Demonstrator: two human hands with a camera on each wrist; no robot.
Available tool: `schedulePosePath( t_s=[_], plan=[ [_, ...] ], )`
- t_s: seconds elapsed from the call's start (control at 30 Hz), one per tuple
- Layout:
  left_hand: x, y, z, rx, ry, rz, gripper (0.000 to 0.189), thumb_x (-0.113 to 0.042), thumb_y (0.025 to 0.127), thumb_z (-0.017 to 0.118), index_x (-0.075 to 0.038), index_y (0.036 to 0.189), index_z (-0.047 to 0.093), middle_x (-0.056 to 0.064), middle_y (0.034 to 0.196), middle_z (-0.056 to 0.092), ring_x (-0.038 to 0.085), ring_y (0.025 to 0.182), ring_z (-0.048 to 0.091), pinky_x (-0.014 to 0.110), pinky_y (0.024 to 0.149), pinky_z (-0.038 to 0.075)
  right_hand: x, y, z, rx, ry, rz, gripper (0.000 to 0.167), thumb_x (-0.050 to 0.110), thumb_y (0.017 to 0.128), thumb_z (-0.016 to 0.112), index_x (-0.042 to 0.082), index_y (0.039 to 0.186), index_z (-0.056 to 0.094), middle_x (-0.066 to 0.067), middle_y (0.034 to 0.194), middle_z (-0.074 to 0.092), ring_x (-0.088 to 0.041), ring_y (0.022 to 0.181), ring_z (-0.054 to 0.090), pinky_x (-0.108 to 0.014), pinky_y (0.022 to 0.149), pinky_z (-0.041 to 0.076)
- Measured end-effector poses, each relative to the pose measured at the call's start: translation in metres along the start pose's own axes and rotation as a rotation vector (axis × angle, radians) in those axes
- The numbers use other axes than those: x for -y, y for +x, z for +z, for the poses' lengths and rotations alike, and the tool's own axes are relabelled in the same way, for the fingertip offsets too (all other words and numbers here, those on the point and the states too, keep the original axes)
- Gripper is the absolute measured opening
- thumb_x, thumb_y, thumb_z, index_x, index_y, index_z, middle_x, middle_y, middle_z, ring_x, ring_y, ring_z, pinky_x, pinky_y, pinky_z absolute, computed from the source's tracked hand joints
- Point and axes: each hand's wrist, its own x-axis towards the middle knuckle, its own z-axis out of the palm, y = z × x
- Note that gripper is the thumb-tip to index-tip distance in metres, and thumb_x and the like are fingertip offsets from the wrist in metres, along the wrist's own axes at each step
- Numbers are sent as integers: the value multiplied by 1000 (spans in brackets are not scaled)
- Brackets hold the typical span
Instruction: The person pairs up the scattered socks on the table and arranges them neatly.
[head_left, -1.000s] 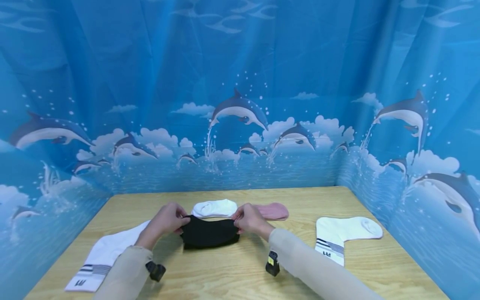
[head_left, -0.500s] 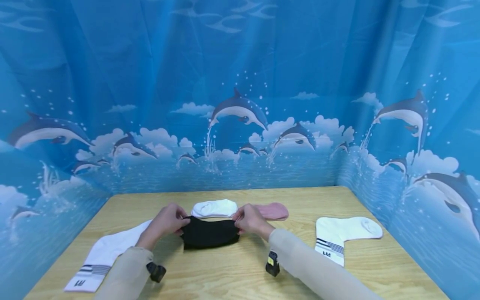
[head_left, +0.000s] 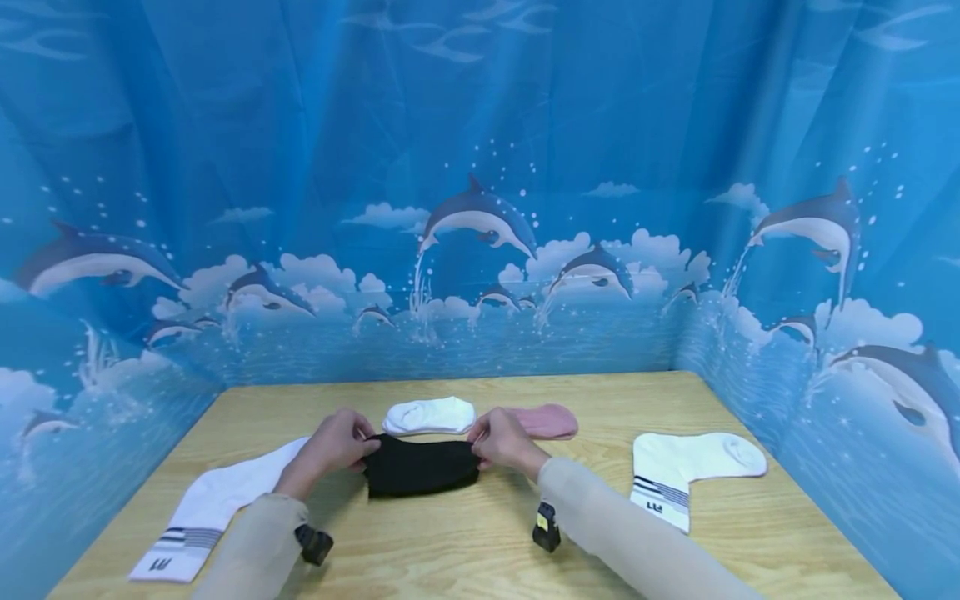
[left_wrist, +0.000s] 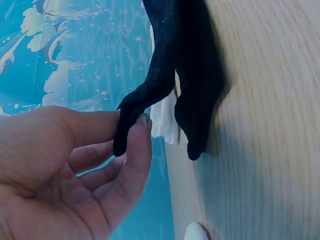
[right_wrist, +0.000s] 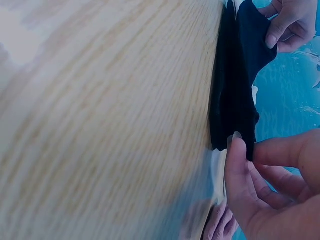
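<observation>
Dolphin curtain (head_left: 480,100) behind; left hand (head_left: 332,445) and right hand (head_left: 507,442) each pinch an upper corner of black cloth (head_left: 422,468). Looks light, floppy, best gripped there.

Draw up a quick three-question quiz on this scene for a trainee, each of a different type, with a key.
1. What do the left hand and right hand both pinch?
A) a striped white sock
B) the black cloth
C) the blue backdrop

2. True or false: in the head view, the small white sock lies beyond the black cloth.

3. Fill the gap: in the head view, the person's ____ hand partly hides the pink sock.

Key: 1 B; 2 true; 3 right.
</observation>
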Motion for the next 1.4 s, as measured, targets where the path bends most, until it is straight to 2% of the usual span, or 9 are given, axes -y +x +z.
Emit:
schedulePosePath(
  t_s=[0.3,0.6,0.77,0.93,1.13,1.2,1.3,1.4],
  plan=[
    [6,3,4,1,15,15,8,-6,94,72,1,93,74,10,74,67,20,59,71,31,58,59,-1,1,0,0,-29,-3,18,-18,79,62,-6,90,72,-10,81,67,-15,55,66,-30,57,62],
    [8,5,7,6,22,2,8,-7,94,72,1,93,72,9,74,67,16,57,67,31,57,57,-3,1,0,3,-57,-44,18,-19,79,64,-6,89,72,-12,81,68,-15,54,66,-29,55,62],
    [8,6,8,17,63,-11,9,-10,94,73,-1,94,72,8,74,68,16,57,64,30,56,52,-1,-1,-1,20,-63,-42,15,-17,81,69,-7,92,72,-15,84,69,-16,58,67,-29,57,62],
    [8,5,8,14,100,-7,10,-12,93,75,-3,95,71,7,77,69,16,61,63,31,58,50,2,-2,-3,44,-85,-42,15,-15,82,72,-7,95,70,-14,82,68,-17,62,67,-29,59,62],
    [3,2,4,-30,202,22,16,-15,89,78,-4,97,70,10,91,70,21,81,64,38,70,53,7,-2,-5,51,-177,-63,15,-8,85,73,-6,99,70,-10,79,69,-23,60,70,-28,56,60],
    [0,1,3,-33,208,27,17,-15,87,79,-4,98,70,12,92,69,23,84,64,40,72,53,9,-2,-5,37,-228,-77,14,-5,86,73,-4,99,70,-9,80,68,-23,61,70,-26,56,58],
    [-2,-1,4,-30,196,50,17,-13,86,81,-4,97,70,13,95,69,25,88,65,43,76,55,13,0,-3,3,-332,-128,12,-2,86,73,0,98,71,-7,80,67,-18,65,65,-23,58,52],
    [-4,-2,7,-32,187,98,19,-11,83,84,-5,94,70,15,96,71,27,91,66,45,80,56,17,1,1,-40,-431,-212,11,0,86,74,3,96,72,-6,82,66,-13,72,56,-26,63,47]
  ],
)
